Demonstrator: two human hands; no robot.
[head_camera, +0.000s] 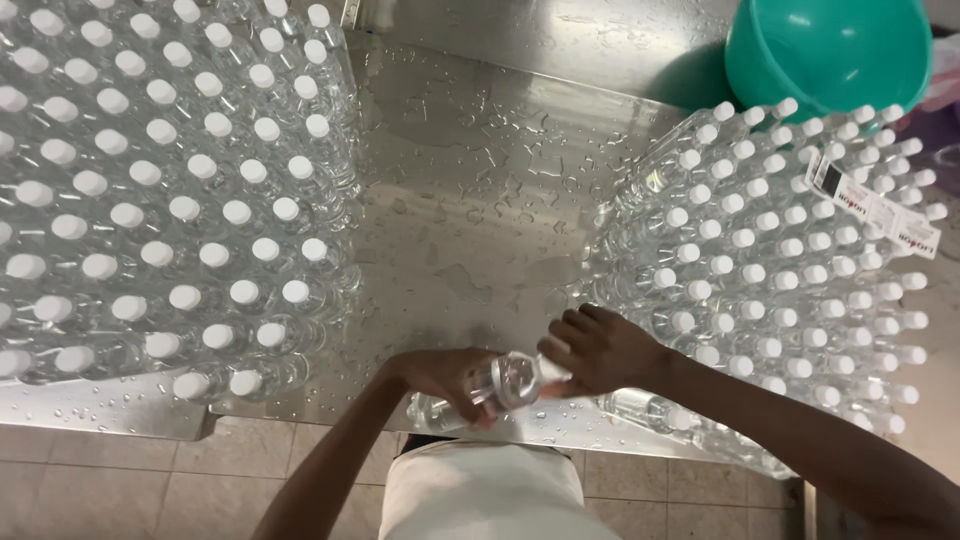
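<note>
the left hand (440, 375) and the right hand (600, 350) both grip one clear bottle (505, 383), held on its side just above the near edge of the wet metal tabletop (470, 200). the right hand's fingers wrap its cap end. left of the bottle stands a big block of white-capped bottles (160, 190); right of it another block (790, 260), with a green basin (830, 50) beyond.

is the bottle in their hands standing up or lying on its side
On its side: the clear bottle lies level between the left hand and right hand, unlike the upright capped bottles.
</note>
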